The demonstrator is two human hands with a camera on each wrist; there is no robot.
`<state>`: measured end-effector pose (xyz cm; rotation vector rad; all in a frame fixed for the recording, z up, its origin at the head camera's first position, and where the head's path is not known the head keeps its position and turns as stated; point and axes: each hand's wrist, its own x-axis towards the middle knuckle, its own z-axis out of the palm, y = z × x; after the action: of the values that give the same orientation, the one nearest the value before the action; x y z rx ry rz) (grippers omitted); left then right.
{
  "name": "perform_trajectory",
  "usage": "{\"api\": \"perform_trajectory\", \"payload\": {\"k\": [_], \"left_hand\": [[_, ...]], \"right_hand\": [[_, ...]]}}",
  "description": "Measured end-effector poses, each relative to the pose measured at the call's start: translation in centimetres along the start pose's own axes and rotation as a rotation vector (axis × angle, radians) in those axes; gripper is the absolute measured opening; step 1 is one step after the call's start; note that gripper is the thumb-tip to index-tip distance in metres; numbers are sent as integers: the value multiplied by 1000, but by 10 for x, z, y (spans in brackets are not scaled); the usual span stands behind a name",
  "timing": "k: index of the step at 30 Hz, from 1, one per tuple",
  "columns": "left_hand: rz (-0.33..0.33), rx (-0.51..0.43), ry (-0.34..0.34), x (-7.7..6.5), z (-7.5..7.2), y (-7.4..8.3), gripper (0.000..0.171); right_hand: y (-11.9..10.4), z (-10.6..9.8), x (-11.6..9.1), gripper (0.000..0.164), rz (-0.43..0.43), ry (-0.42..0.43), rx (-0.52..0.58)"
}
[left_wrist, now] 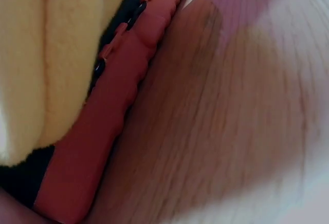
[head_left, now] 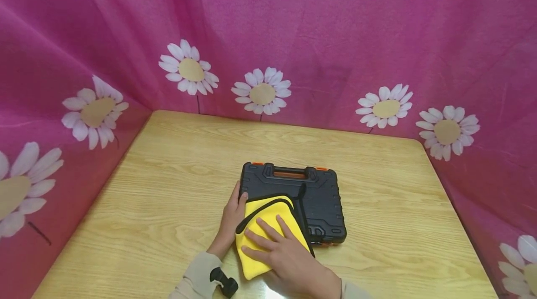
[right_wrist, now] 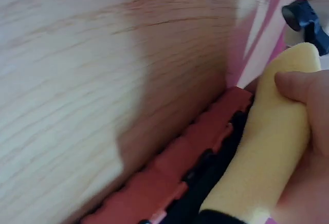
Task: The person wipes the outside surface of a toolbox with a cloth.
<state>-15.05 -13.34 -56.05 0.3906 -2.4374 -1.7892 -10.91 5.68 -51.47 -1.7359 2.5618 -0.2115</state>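
A black plastic carrying case (head_left: 323, 196) with a moulded handle lies flat on the table. Its lower half (left_wrist: 97, 126) looks orange-red in the left wrist view. Folded over the case's near left part is a yellow cloth (head_left: 268, 206) with black edging, hanging past the near edge. My left hand (head_left: 230, 222) holds the case's left side, thumb on top and fingers along the side. My right hand (head_left: 289, 259) rests on the cloth with fingers spread; its thumb presses the cloth (right_wrist: 272, 131) in the right wrist view.
The light wooden table (head_left: 168, 187) has rounded far corners. A pink curtain (head_left: 293, 19) printed with large daisies surrounds its back and sides. A black device (head_left: 224, 282) is strapped at the left wrist, over the sleeve.
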Motion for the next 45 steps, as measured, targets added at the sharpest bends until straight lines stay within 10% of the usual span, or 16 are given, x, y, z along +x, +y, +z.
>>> {"api": "perform_trajectory", "payload": {"k": [45], "left_hand": [[-3,-6,-47,0,-1,-2,57]], "right_hand": [[23,6,-48,58,4,36,-49]]}}
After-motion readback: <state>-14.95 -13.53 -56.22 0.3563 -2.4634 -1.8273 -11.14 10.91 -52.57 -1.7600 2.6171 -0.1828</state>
